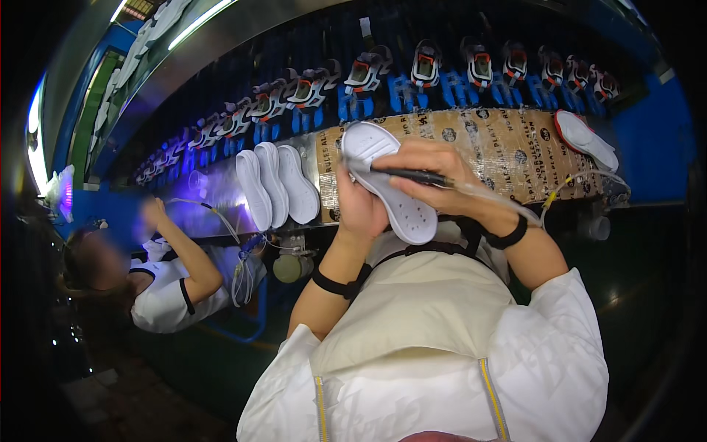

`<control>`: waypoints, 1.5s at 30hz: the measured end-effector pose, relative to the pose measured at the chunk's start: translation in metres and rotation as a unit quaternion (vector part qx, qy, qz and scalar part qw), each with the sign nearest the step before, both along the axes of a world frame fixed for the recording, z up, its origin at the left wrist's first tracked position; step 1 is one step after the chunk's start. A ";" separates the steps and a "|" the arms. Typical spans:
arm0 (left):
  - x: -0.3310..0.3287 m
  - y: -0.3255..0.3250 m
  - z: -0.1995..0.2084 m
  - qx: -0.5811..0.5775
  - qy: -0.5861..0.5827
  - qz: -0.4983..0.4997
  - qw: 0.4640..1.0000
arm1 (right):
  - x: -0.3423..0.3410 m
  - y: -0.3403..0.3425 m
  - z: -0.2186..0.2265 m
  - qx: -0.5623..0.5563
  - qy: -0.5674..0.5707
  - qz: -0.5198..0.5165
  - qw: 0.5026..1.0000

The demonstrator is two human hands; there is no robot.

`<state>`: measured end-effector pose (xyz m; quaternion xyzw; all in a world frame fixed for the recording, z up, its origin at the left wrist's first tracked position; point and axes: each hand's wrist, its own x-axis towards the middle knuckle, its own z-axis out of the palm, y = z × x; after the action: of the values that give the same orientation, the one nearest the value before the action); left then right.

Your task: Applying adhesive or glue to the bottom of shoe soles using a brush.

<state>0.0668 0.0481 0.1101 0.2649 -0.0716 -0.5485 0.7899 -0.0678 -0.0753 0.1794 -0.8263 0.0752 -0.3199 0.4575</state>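
Note:
My left hand (pixel 361 202) grips a white shoe sole (pixel 390 184) from behind, tread side facing me, tilted with its toe up and left. My right hand (pixel 434 173) holds a thin black pen-like tool (pixel 409 175) laid across the sole, its tip pointing left near the toe. A pale hose (pixel 501 200) runs from the tool's rear past my right wrist. Both wrists wear black bands.
Three white soles (pixel 274 184) lie side by side on the conveyor left of a cardboard sheet (pixel 501 147). Another white sole with a red edge (pixel 585 138) lies at the right. Shoes on blue holders (pixel 423 70) line the rack behind. A co-worker's arm (pixel 184 250) reaches to the conveyor at left.

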 end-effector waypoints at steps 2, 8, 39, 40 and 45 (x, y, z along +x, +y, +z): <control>0.013 0.002 -0.002 -0.080 0.021 -0.050 0.995 | -0.005 -0.009 0.001 0.081 0.022 0.176 0.981; 0.006 -0.004 0.011 -0.023 0.095 0.011 0.995 | -0.007 -0.008 0.003 0.006 0.008 0.032 0.999; 0.055 -0.037 0.108 -0.194 -0.101 -0.125 0.968 | -0.031 -0.010 0.065 -0.123 0.059 0.134 0.982; 0.057 -0.039 0.108 -0.198 -0.100 -0.120 0.968 | -0.030 -0.008 0.065 -0.128 0.062 0.139 0.980; 0.065 -0.051 0.113 -0.099 -0.235 -0.177 0.951 | -0.034 -0.012 0.075 -0.170 0.087 0.200 0.961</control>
<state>0.1323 -0.0031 0.2236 0.2898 -0.3543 -0.5920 0.6633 -0.1021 -0.0877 0.2542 -0.9149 -0.1078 -0.1568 0.3561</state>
